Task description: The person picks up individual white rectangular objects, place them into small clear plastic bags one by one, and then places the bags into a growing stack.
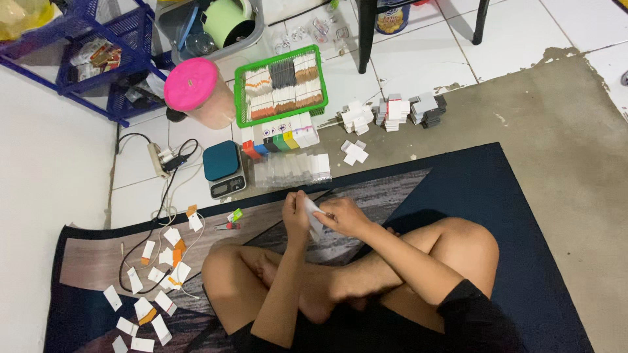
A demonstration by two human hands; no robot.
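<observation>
Sitting cross-legged on the mat [497,196]; left hand [296,219] and right hand [343,217] meet, both pinching one small white packet [313,216] above the lap, within reach of the green basket [239,98] and scale [223,170].

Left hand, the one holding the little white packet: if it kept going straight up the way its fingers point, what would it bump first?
Probably the row of clear plastic sleeves lying ahead of the left hand, beside the small scale; depth is hard to judge.
</observation>
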